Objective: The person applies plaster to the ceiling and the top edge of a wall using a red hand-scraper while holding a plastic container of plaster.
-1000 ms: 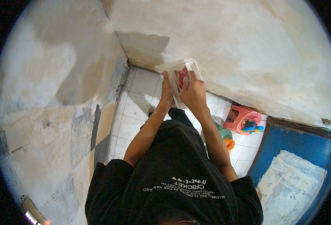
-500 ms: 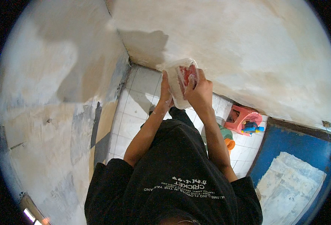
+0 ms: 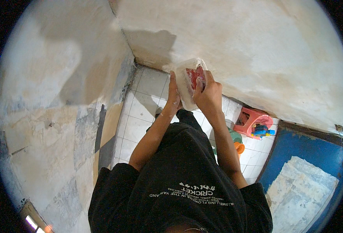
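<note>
Fingers (image 3: 208, 76) of the right hand (image 3: 211, 97) are pinched on a flat red scraper (image 3: 192, 75), which I have inside the clear plastic tub (image 3: 187, 101), toward the tub's right side. My left hand (image 3: 173, 93) grasps the tub from its left, thumb along the wall; its other fingers are mostly hidden, so I can't be sure how they wrap underneath. Judging how far the work has come, I'd call it well advanced but unfinished: the far wall (image 3: 257, 50), beyond the tub, looks mostly covered in a cloudy cream coat, while the left wall (image 3: 43, 143), left of the tub, shows grey streaks and, low down, tan and dark squares that look uncoated. Whitish paste clings to the scraper and clouds the tub, a rounded rectangular box, so some material seems left. Below the tub I see pale square floor tiles (image 3: 138, 126); to its lower right, a moulded pink stool (image 3: 251, 123), and farther right, a blue panel (image 3: 291, 141) bearing a ragged white patch.
</note>
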Demonstrator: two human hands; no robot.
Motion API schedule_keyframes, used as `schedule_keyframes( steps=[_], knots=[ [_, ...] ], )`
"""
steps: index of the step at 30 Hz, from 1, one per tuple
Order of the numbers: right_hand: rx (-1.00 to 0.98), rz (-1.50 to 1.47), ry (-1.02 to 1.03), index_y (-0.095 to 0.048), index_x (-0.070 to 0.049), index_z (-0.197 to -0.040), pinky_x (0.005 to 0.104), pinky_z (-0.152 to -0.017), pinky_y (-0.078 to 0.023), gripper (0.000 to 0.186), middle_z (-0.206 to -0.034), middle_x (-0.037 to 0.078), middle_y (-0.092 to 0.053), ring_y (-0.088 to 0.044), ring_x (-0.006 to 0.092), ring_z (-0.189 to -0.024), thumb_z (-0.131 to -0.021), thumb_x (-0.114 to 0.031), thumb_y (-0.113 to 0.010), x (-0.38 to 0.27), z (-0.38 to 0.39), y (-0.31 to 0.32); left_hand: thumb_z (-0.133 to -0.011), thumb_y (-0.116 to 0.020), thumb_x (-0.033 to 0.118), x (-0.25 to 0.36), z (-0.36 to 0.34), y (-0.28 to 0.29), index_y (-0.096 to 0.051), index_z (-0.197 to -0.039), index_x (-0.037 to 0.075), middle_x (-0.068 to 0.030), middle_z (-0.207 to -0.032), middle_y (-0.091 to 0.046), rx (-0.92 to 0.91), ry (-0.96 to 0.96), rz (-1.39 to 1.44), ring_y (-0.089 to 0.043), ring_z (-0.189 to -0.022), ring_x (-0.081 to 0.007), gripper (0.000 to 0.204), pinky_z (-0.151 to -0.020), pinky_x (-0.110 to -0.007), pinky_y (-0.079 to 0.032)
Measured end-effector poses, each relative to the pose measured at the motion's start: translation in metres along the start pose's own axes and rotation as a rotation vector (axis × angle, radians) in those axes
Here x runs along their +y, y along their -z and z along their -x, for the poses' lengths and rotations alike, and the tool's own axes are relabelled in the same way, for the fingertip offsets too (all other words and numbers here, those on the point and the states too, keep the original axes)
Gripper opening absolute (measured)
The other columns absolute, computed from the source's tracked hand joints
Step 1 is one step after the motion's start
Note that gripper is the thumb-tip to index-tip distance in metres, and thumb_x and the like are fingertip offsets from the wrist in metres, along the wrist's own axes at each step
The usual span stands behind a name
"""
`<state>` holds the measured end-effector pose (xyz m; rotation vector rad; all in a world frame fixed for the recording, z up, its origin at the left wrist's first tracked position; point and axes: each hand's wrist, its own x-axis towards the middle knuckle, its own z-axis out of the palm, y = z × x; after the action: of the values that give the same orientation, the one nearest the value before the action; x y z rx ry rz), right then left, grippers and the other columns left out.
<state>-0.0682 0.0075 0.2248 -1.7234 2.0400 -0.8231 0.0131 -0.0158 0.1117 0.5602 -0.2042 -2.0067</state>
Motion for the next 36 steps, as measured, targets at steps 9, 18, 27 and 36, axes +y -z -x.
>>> schedule_keyframes(
  steps=[9,18,27,36],
  knots=[
    [0.071,0.018,0.159,-0.049,-0.003,-0.110,0.0482,-0.052,-0.048,0.031,-0.065,0.023,-0.060,-0.061,0.0401,-0.059,-0.085,-0.019,-0.055,0.027,-0.003,-0.030,-0.087,-0.031,0.067,-0.002,-0.002,0.000,-0.043,-0.126,0.005,-0.0136,-0.116,-0.055,0.039,-0.018,-0.068,-0.056,-0.105,-0.0251,0.074,-0.089,-0.037,-0.048],
    [0.025,0.076,-0.041,-0.056,0.002,-0.100,0.0452,-0.060,-0.050,0.021,-0.072,0.025,-0.062,-0.061,0.0427,-0.066,-0.080,-0.005,-0.053,0.016,-0.008,-0.008,-0.090,-0.025,0.063,-0.004,-0.005,0.004,-0.041,-0.129,0.005,-0.0143,-0.119,-0.053,-0.010,-0.035,-0.058,-0.056,-0.106,-0.0258,0.071,-0.090,-0.038,-0.047],
    [0.059,-0.076,0.022,-0.055,0.004,-0.100,0.0450,-0.058,-0.049,0.021,-0.069,0.026,-0.060,-0.060,0.0432,-0.065,-0.080,-0.005,-0.054,0.021,0.008,-0.013,-0.090,-0.024,0.063,-0.009,-0.003,0.014,-0.043,-0.126,0.004,-0.0144,-0.113,-0.056,0.000,0.013,-0.041,-0.058,-0.102,-0.0261,0.071,-0.088,-0.039,-0.049],
    [0.120,-0.068,0.113,-0.055,0.004,-0.098,0.0457,-0.055,-0.048,0.020,-0.066,0.026,-0.059,-0.060,0.0433,-0.061,-0.080,-0.004,-0.053,0.018,0.010,-0.022,-0.088,-0.028,0.065,-0.018,-0.008,0.018,-0.043,-0.126,0.005,-0.0148,-0.115,-0.055,0.045,-0.025,-0.090,-0.057,-0.103,-0.0267,0.073,-0.088,-0.038,-0.048]
  ],
)
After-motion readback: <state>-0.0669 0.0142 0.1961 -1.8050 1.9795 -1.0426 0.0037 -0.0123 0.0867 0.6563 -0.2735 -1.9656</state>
